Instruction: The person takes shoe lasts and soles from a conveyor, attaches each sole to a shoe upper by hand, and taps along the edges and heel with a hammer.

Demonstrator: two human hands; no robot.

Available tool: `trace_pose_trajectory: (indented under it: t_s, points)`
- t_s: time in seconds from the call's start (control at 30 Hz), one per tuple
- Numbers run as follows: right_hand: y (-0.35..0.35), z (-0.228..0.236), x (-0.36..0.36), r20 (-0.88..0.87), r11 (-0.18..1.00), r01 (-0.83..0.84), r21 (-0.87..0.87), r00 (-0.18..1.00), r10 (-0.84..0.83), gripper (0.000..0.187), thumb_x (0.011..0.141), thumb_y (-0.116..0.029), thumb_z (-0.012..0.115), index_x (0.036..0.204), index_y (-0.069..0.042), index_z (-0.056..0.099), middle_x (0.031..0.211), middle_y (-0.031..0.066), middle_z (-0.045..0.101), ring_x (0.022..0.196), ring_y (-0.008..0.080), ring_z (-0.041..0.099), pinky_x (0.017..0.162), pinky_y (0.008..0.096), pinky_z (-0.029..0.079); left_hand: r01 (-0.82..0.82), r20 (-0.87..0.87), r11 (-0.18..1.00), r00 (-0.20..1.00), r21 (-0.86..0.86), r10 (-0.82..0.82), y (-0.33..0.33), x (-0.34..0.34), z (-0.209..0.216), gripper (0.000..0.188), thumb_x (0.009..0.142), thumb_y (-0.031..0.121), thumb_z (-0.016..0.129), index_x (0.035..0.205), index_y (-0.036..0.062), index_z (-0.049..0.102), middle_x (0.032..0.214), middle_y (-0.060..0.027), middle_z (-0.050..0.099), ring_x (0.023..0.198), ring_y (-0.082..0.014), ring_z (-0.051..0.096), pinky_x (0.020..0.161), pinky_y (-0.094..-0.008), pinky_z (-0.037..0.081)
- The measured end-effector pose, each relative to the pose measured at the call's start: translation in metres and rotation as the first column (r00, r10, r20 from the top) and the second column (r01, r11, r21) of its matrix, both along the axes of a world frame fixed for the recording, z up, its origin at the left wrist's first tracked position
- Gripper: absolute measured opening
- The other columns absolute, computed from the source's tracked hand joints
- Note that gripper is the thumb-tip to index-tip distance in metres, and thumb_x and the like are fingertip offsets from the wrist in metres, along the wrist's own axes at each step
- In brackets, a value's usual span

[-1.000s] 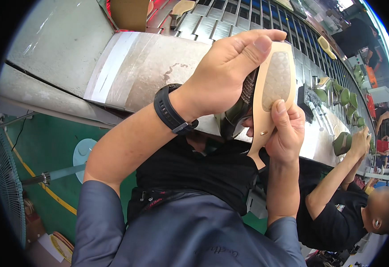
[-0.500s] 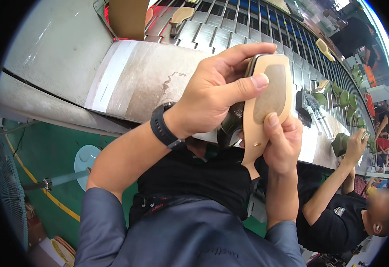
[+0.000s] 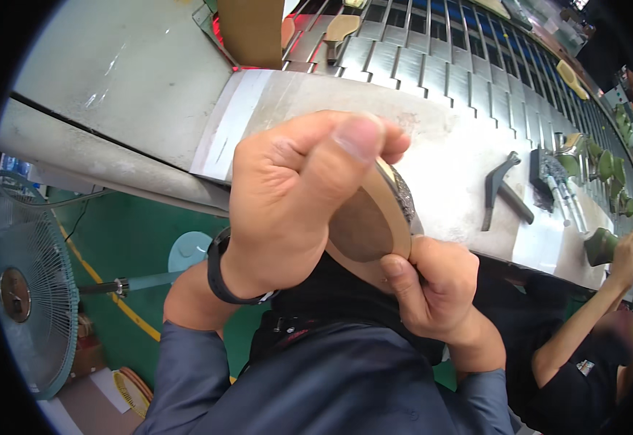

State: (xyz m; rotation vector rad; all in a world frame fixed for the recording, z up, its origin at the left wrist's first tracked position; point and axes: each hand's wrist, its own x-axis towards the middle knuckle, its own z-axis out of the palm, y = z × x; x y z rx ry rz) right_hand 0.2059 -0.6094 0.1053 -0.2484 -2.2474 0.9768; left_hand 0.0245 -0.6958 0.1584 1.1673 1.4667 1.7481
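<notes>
A shoe (image 3: 363, 232) is held with its underside toward me; the sole is beige with a grey-brown forefoot patch. Dark glittery material (image 3: 404, 197) shows past its far edge. My right hand (image 3: 438, 288) grips the shoe by its side, thumb on the sole. My left hand (image 3: 298, 196) is closed at the other end, thumb bent against the fingers, and covers that end. Its exact contact there is hidden. On the bench to the right lies a black-handled hammer (image 3: 501, 190).
A dark block (image 3: 544, 168) and white pen-like sticks (image 3: 564, 204) are beyond the hammer. Behind the pale bench (image 3: 316, 98) runs a slatted metal conveyor (image 3: 403, 54) carrying beige-soled shoes. At right a co-worker's hand (image 3: 626, 254) holds a green shoe (image 3: 601, 246). A fan (image 3: 37, 290) stands left.
The shoe has come lower and turned, its heel end swinging out of sight. My left hand has risen toward the view and curled over the end. The hammer on the bench is now uncovered.
</notes>
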Motion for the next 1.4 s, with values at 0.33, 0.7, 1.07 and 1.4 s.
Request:
trace_pose_trajectory:
  t_s: [0.33, 0.7, 1.07, 1.4]
  points:
    - [0.002, 0.002, -0.014, 0.032, 0.981, -0.087, -0.173, 0.995, 0.094, 0.029, 0.095, -0.009, 0.074, 0.075, -0.005, 0.053, 0.06, 0.0122, 0.052, 0.048, 0.0309, 0.053, 0.046, 0.0403, 0.041, -0.211, -0.181, 0.977, 0.962, -0.015, 0.205, -0.007, -0.003, -0.015, 0.011, 0.099, 0.006, 0.068, 0.105, -0.004, 0.07, 0.098, -0.0172, 0.078, 0.091, -0.0182, 0.074, 0.082, -0.0316, 0.06]
    - [0.016, 0.01, -0.008, 0.061, 0.92, 0.099, -0.378, 0.995, -0.082, 0.033, 0.103, -0.016, 0.068, 0.076, -0.001, 0.056, 0.06, 0.0098, 0.054, 0.05, 0.0152, 0.05, 0.05, 0.0334, 0.041, 0.028, -0.069, 0.993, 0.997, -0.117, -0.036, 0.034, -0.017, 0.004, 0.039, 0.108, 0.027, 0.059, 0.122, -0.0074, 0.069, 0.111, -0.0197, 0.076, 0.098, -0.0227, 0.074, 0.089, -0.0339, 0.059]
    - [0.026, 0.031, 0.011, -0.014, 0.732, 0.015, -0.681, 0.999, -0.033, 0.024, 0.106, -0.016, 0.064, 0.105, 0.008, 0.069, 0.079, 0.0073, 0.072, 0.062, 0.0075, 0.065, 0.054, 0.0209, 0.05, 0.344, 0.324, 0.923, 0.865, 0.174, -0.383, 0.101, -0.025, -0.023, 0.033, 0.106, 0.01, 0.059, 0.134, -0.0078, 0.062, 0.115, -0.01, 0.071, 0.099, -0.0131, 0.068, 0.088, -0.0255, 0.056]
    - [0.032, -0.019, -0.013, 0.067, 0.849, 0.043, -0.527, 0.998, -0.009, 0.027, 0.107, -0.019, 0.064, 0.091, 0.002, 0.07, 0.062, 0.0051, 0.063, 0.05, 0.008, 0.059, 0.045, 0.0259, 0.046, 0.28, 0.269, 0.931, 0.902, 0.236, -0.339, 0.081, -0.047, -0.036, 0.05, 0.109, 0.024, 0.047, 0.147, -0.0087, 0.047, 0.139, -0.0314, 0.06, 0.135, -0.0394, 0.059, 0.116, -0.0506, 0.048]
